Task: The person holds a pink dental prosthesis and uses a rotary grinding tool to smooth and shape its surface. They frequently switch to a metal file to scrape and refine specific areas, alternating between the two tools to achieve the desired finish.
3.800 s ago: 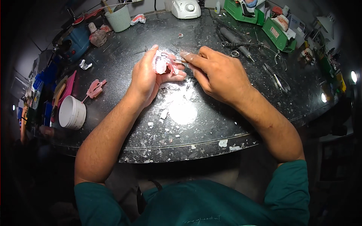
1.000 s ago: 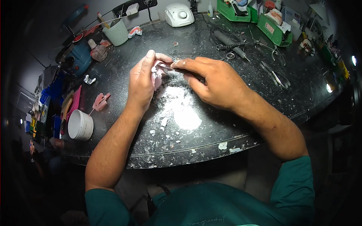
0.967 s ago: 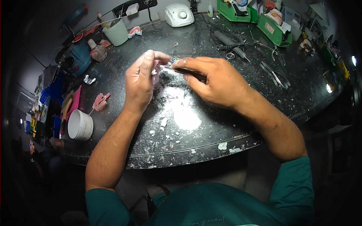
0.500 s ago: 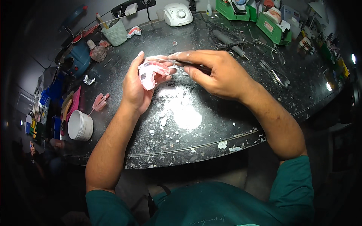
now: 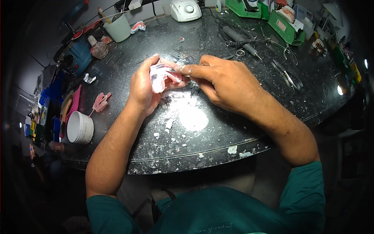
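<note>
A pink denture base [image 5: 159, 82] caked with white plaster rests in my left hand [image 5: 141, 90], with the fingers curled beneath it and the thumb up along its side. My right hand [image 5: 230, 79], its fingers closed and dusted white, grips a slim knife [image 5: 172, 70]. Only a little of the metal blade shows, against the top of the denture; the handle is hidden inside the hand. White crumbs and powder lie on the black worktop [image 5: 156, 150] under both hands, in a bright patch of light.
On the left stand a white tub [image 5: 80, 128], a pink branched piece [image 5: 101, 102] and a blue device [image 5: 80, 58]. A handpiece [image 5: 241, 41] with its cord, pliers [image 5: 287, 76] and green bins [image 5: 286, 29] lie to the right. A white control box [image 5: 186, 10] stands at the back.
My left hand has shifted slightly right and the denture is turned a little. My right hand has tilted its knife steeper, hiding the dark handle that showed before. The whole view has shifted slightly.
</note>
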